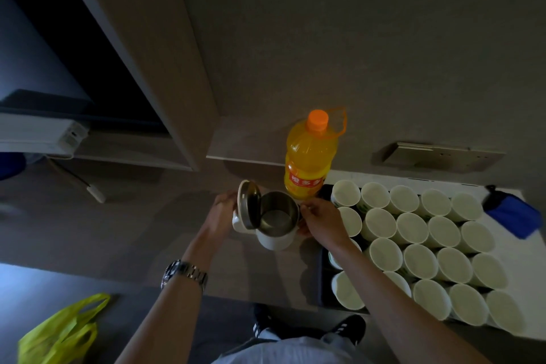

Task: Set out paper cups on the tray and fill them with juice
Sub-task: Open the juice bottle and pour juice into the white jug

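the juice bottle (310,156) at frame centre wears a red label with unreadable white characters. both hands, left hand (223,213) and right hand (322,220), curl round the open-lidded kettle (276,221). empty paper cups (419,242) crowd the dark tray (325,284) at lower right, near the counter's front edge.

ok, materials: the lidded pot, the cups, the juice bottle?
Pot: shiny metal inside, likely stainless steel, judging by the reflections; the matte white outer shell could be plastic or enamel. Cups: matte off-white with thin rolled rims, which looks like paper. Juice bottle: translucent, glossy plastic with an orange screw cap.
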Demonstrator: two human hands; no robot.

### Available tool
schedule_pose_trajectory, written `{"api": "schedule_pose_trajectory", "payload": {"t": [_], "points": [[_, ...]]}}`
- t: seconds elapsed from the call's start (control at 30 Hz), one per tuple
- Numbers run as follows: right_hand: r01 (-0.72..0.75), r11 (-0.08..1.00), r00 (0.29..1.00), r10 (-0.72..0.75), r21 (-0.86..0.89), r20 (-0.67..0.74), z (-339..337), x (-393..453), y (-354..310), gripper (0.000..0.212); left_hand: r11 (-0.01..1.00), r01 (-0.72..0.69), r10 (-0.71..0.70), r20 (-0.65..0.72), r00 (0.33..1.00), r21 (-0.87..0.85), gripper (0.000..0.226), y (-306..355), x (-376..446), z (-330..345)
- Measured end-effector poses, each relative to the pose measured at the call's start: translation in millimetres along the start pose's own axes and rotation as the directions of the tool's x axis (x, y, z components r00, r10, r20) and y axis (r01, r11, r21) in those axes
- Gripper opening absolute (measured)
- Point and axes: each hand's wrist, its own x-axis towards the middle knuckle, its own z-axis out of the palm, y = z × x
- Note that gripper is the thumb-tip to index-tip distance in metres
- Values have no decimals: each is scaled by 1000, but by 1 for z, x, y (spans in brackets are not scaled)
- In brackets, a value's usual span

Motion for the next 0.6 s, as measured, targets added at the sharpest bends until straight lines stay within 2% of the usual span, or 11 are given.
{"api": "schedule_pose_trajectory", "payload": {"t": [0.07, 0.17, 0.23, 0.3, 0.43, 0.5, 0.6], "points": [[37, 995, 999, -39, -89, -21, -3, 1, -2, 28, 998, -31, 30, -28, 999, -56, 42, 8, 1, -6], [125, 956, 983, -155, -266, -96, -13, 9, -6, 41, 986, -168, 167, -41, 985, -21, 44, 36, 3, -12], [133, 960, 973, -173, -245, -151, -21, 17, -14, 32, 962, -268, 269, -6, 963, 57, 38, 63, 12, -7], [87, 975, 968, -131, -205, -215, -29, 24, -26, 16, 914, -379, 371, 79, 925, 143, 31, 86, 25, 6], [114, 983, 947, -151, -142, -282, -40, 37, -44, 53, 786, -464, 443, 152, 883, 409, 19, 116, 58, 50], [142, 980, 946, -176, -141, -271, -45, 44, -49, 72, 730, -482, 470, 155, 869, 484, 30, 124, 75, 72], [158, 983, 968, -172, -89, -180, -49, 54, -53, 111, 584, -484, 471, 215, 856, 652, 52, 132, 97, 94]]}}
